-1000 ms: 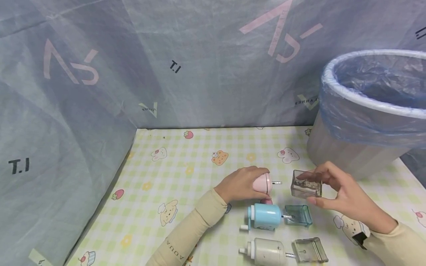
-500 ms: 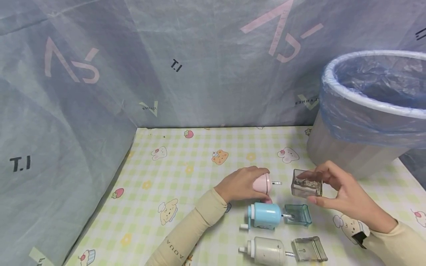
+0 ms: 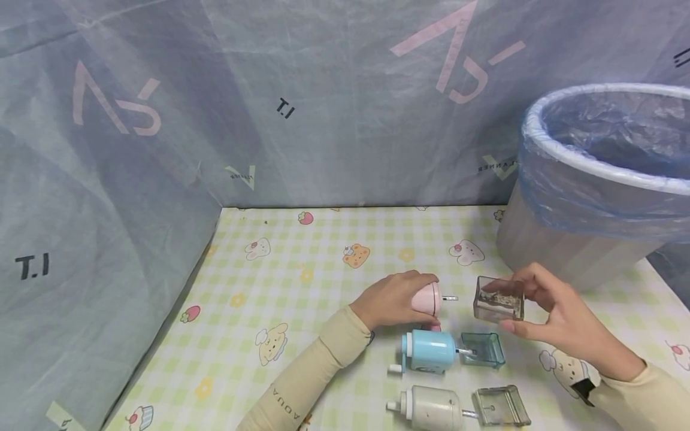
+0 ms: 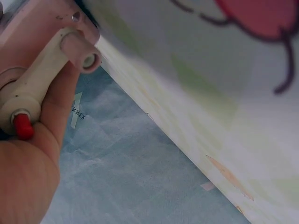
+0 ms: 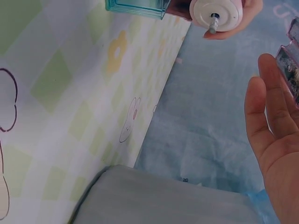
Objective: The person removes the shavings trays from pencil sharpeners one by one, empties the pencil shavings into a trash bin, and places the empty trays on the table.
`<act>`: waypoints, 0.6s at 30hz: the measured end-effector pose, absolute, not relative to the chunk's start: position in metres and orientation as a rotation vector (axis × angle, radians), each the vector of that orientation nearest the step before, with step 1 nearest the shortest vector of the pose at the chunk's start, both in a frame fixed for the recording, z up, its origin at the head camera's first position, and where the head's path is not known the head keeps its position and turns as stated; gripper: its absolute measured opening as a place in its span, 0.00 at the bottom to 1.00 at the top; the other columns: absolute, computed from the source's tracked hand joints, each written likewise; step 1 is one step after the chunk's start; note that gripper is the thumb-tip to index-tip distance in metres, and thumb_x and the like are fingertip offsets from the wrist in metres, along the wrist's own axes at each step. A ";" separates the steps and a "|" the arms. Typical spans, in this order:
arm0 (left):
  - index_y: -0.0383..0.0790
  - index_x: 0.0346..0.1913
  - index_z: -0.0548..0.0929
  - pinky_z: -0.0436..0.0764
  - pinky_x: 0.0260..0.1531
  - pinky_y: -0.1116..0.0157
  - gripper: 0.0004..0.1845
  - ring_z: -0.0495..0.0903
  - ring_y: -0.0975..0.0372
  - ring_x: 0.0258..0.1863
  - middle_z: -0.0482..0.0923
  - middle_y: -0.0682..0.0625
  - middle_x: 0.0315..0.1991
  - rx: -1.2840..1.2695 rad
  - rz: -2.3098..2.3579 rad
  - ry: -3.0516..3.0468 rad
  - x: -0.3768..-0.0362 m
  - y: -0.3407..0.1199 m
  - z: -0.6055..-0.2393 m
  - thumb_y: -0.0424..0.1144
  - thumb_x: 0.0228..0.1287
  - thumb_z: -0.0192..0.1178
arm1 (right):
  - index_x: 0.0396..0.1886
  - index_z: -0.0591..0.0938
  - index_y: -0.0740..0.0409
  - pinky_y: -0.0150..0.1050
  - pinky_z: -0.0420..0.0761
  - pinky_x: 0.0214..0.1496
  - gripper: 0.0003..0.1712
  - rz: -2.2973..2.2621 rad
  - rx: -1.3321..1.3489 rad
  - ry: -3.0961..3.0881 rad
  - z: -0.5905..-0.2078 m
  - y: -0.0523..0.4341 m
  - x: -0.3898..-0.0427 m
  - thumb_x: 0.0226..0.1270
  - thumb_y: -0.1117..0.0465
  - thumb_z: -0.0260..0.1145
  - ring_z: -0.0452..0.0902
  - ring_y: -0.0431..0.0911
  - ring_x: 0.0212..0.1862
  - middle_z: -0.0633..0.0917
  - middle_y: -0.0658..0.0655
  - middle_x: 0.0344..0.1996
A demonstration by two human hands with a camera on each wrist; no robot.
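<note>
My left hand (image 3: 389, 301) grips a pink hand-crank pencil sharpener (image 3: 424, 299) whose metal shaft points right. Its cream crank (image 4: 39, 79) with a red tip shows in the left wrist view. Just to the right, my right hand (image 3: 563, 320) holds a clear shavings drawer (image 3: 498, 302) between thumb and fingers, with pencil shavings inside. In front of them lies a light-blue sharpener (image 3: 431, 350), with its teal drawer (image 3: 483, 350) out beside it. Nearest me is a grey-white sharpener (image 3: 435, 408) next to a smoky clear drawer (image 3: 501, 406).
A large bin (image 3: 560, 242) lined with a bluish plastic bag (image 3: 587, 200) stands at the back right, behind my right hand. The green checked tablecloth (image 3: 302, 299) meets grey-blue fabric (image 3: 345, 131) along the back and left sides.
</note>
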State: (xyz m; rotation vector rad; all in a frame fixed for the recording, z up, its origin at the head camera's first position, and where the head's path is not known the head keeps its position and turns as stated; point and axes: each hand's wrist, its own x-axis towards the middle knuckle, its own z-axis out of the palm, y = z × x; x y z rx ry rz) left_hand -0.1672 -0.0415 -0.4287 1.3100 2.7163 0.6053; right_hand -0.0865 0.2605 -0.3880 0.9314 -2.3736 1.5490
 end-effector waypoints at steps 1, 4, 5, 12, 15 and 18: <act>0.45 0.72 0.78 0.80 0.56 0.69 0.41 0.83 0.65 0.54 0.84 0.52 0.59 1.311 0.601 2.717 -0.167 -0.041 -0.429 0.62 0.63 0.75 | 0.49 0.76 0.63 0.25 0.72 0.62 0.31 1.548 0.932 -2.374 -0.388 0.261 -0.086 0.48 0.84 0.77 0.87 0.40 0.55 0.90 0.57 0.55; 0.46 0.72 0.77 0.80 0.54 0.70 0.41 0.83 0.65 0.52 0.84 0.52 0.58 1.312 0.599 2.717 -0.168 -0.041 -0.430 0.62 0.63 0.76 | 0.49 0.76 0.63 0.25 0.71 0.63 0.31 1.546 0.927 -2.376 -0.389 0.262 -0.087 0.48 0.84 0.77 0.87 0.40 0.55 0.90 0.57 0.55; 0.46 0.72 0.77 0.80 0.52 0.70 0.40 0.83 0.66 0.50 0.84 0.52 0.56 1.313 0.598 2.717 -0.168 -0.040 -0.431 0.62 0.62 0.76 | 0.50 0.75 0.63 0.26 0.71 0.63 0.31 1.549 0.924 -2.378 -0.389 0.262 -0.087 0.48 0.84 0.77 0.87 0.40 0.56 0.90 0.57 0.55; 0.49 0.70 0.77 0.77 0.37 0.72 0.39 0.77 0.69 0.36 0.80 0.54 0.47 1.293 0.581 2.734 -0.166 -0.039 -0.430 0.63 0.61 0.77 | 0.50 0.75 0.64 0.25 0.73 0.62 0.32 1.549 0.940 -2.364 -0.391 0.263 -0.089 0.48 0.85 0.77 0.87 0.40 0.55 0.90 0.57 0.55; 0.50 0.70 0.76 0.77 0.36 0.72 0.39 0.77 0.69 0.36 0.79 0.54 0.47 1.278 0.554 2.750 -0.164 -0.038 -0.431 0.64 0.61 0.76 | 0.50 0.75 0.65 0.26 0.71 0.64 0.32 1.582 0.938 -2.344 -0.391 0.264 -0.089 0.47 0.85 0.77 0.87 0.40 0.55 0.90 0.58 0.55; 0.51 0.70 0.76 0.78 0.35 0.71 0.40 0.77 0.69 0.35 0.79 0.54 0.46 1.276 0.541 2.768 -0.162 -0.038 -0.432 0.64 0.60 0.76 | 0.50 0.76 0.67 0.26 0.71 0.64 0.31 1.603 0.936 -2.314 -0.392 0.263 -0.091 0.46 0.86 0.76 0.88 0.41 0.55 0.89 0.61 0.54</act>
